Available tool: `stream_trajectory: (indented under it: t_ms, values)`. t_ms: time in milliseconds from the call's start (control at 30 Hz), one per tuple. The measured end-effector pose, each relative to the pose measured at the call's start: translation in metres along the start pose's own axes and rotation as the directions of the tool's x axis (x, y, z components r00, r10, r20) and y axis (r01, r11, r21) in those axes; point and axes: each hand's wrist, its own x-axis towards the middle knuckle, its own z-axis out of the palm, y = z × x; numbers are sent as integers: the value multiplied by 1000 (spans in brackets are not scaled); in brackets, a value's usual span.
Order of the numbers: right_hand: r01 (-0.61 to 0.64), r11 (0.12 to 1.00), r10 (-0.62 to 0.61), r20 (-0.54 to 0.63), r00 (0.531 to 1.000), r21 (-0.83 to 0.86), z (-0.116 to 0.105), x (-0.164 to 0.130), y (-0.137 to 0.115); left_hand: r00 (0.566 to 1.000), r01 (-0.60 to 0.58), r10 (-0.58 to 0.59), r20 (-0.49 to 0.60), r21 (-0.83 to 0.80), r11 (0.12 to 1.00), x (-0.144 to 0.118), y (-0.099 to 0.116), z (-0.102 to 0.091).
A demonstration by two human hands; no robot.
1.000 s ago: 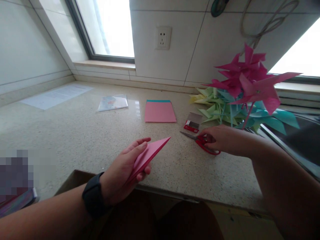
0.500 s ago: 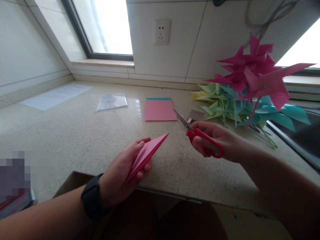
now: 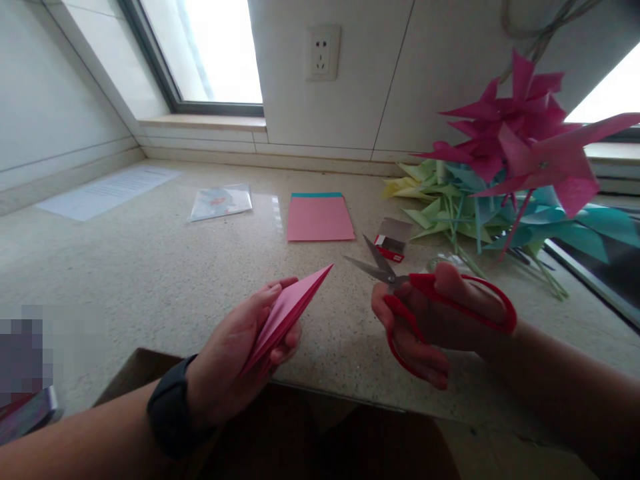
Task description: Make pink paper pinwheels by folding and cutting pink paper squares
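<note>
My left hand (image 3: 235,357) grips a folded pink paper triangle (image 3: 290,310) whose tip points up and to the right, above the speckled counter (image 3: 125,267). My right hand (image 3: 440,327) holds red-handled scissors (image 3: 400,287) with fingers through the loops. The blades are spread apart and point left toward the paper tip, a short gap away. A black band sits on my left wrist.
A stack of pink sheets over a teal one (image 3: 320,217) lies behind. A small red box (image 3: 393,240), a clear plastic packet (image 3: 220,202) and a white printed sheet (image 3: 107,192) lie on the counter. Pink, green and teal paper pinwheels (image 3: 505,173) pile at right beside a dark sink (image 3: 600,273).
My right hand took the scissors off the counter, lifted them and turned them toward the paper; the blades have spread apart. My left hand kept the pink triangle nearly still.
</note>
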Motion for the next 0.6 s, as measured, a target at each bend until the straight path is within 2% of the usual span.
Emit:
stream_trajectory:
  t_ms: [100,233,433,600]
  values:
    - [8,996,-10,27,1000,83,4,0,4,1000,-3,3,-15,11,1000,0,0,1]
    - [-45,992,38,59,998,120,6,-2,12,1000,-21,21,-9,34,999,0,0,3]
    - [-84,992,84,4,996,95,3,-6,21,998,-45,50,-32,130,991,-1,-1,7]
    - [-129,989,121,111,986,72,-4,-6,14,992,-128,128,16,241,962,-4,-5,2]
